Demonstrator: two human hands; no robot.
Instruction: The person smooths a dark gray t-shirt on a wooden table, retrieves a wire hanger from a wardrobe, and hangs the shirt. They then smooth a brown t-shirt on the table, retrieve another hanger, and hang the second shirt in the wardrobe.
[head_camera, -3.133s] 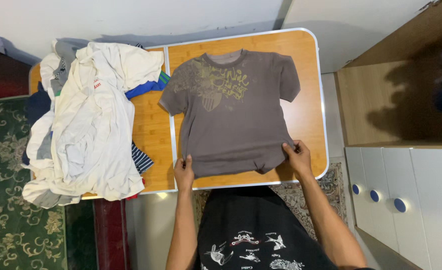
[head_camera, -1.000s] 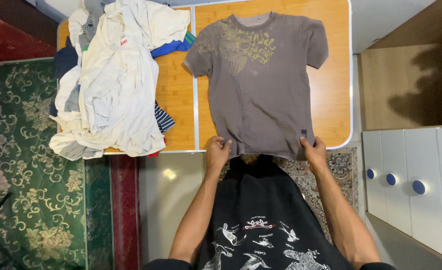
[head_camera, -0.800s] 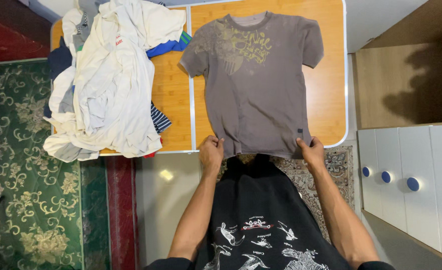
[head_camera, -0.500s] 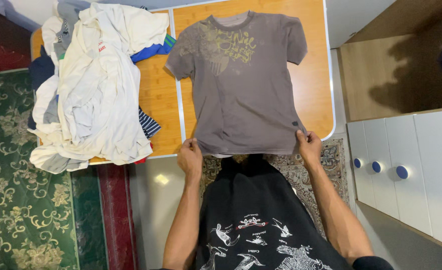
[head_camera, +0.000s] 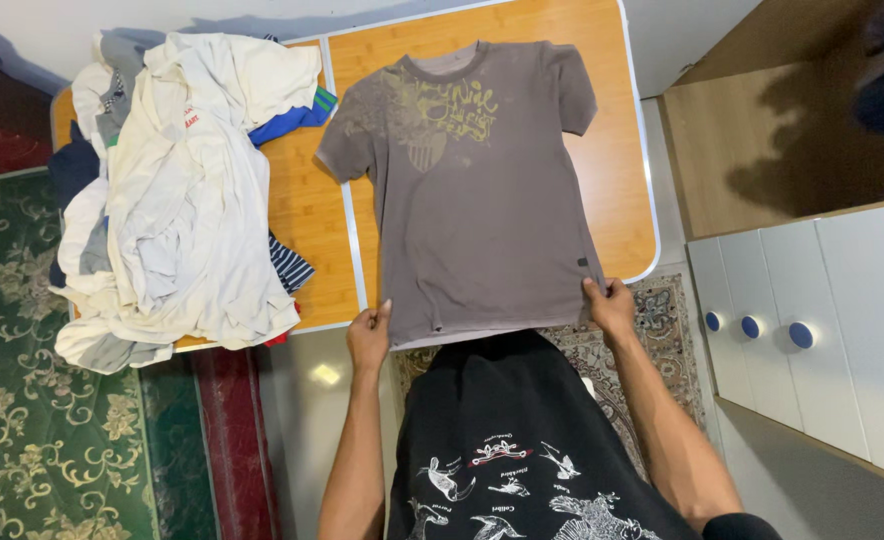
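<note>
On the right half of the wooden folding table (head_camera: 630,160): grey-brown T-shirt (head_camera: 477,200) laid flat, print side up, collar far, hem at the near edge and drooping just past it. Left hand (head_camera: 369,337) pinched on the near-left hem corner, right hand (head_camera: 610,305) pinched on the near-right corner, apparently to hold the fabric taut and smooth. Heap of mixed clothes (head_camera: 177,190) piled on the left half, just beside the shirt's sleeve.

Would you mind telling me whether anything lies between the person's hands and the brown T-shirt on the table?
Nothing visible does: the left hand and right hand each pinch a bottom corner of the brown T-shirt directly.
</note>
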